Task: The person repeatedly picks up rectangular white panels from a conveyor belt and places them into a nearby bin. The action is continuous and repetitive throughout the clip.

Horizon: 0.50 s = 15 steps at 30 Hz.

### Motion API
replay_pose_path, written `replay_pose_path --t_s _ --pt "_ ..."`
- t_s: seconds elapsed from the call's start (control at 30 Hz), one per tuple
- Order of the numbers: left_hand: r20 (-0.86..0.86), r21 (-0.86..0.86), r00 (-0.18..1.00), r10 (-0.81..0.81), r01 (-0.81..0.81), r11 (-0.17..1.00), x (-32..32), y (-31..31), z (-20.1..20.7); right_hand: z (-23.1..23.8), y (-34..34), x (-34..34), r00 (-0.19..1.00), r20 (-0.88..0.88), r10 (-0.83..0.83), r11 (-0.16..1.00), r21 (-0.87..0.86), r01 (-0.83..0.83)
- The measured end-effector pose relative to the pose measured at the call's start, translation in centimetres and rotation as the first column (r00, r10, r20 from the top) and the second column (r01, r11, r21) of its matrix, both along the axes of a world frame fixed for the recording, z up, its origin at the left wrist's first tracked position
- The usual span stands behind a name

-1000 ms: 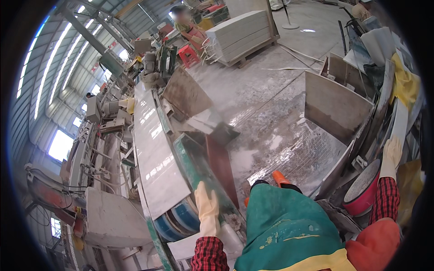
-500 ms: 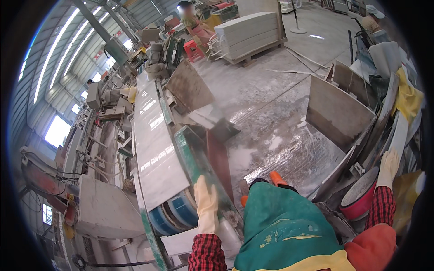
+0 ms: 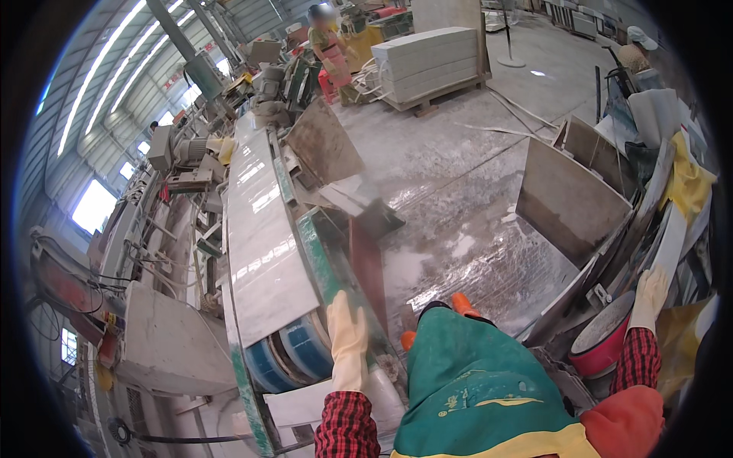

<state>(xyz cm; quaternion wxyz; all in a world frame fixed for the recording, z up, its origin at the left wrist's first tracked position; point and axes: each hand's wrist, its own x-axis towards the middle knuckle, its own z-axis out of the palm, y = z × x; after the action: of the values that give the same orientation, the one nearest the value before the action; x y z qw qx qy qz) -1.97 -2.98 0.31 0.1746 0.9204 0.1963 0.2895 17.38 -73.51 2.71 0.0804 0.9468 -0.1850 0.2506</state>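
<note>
My left hand (image 3: pixel 347 340), in a cream rubber glove, lies with its fingers stretched out on the green side rail (image 3: pixel 324 256) of a long conveyor. Just left of it is the conveyor's blue roller belt (image 3: pixel 307 345). A polished whitish stone slab (image 3: pixel 263 256) lies along the conveyor, its near end beside my left hand. My right hand (image 3: pixel 649 299), gloved alike, reaches out to the right. Its fingers look curled on the lower end of a long white strip (image 3: pixel 669 240) leaning among other pieces; the glove partly hides the contact.
A red-sided round drum (image 3: pixel 603 336) stands below my right hand. Brown boards (image 3: pixel 569 197) lean on the right, near a yellow cloth (image 3: pixel 689 179). Stacked pale slabs (image 3: pixel 427 65) rest on a pallet farther off. A person in a pink apron (image 3: pixel 334 61) stands beside them. The floor (image 3: pixel 458 221) looks wet.
The view has shifted slightly. The far person in the pink apron has moved and shows more upright. Both my hands keep nearly the same places on the rail and the strip.
</note>
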Motion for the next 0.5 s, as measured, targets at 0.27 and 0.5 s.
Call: replay_pose_path --t_s 0.27,0.5 --pt "-0.029 -0.076 1.000 0.004 -0.006 0.997 -0.2 0.1 0.0 -0.2 0.5 -0.6 1.000 0.011 0.001 1.000 0.019 -0.001" --pt "0.028 -0.051 1.000 -0.006 0.007 0.999 -0.1 0.1 -0.1 0.2 1.4 -0.8 0.992 -0.076 -0.103 0.992 0.066 0.108"
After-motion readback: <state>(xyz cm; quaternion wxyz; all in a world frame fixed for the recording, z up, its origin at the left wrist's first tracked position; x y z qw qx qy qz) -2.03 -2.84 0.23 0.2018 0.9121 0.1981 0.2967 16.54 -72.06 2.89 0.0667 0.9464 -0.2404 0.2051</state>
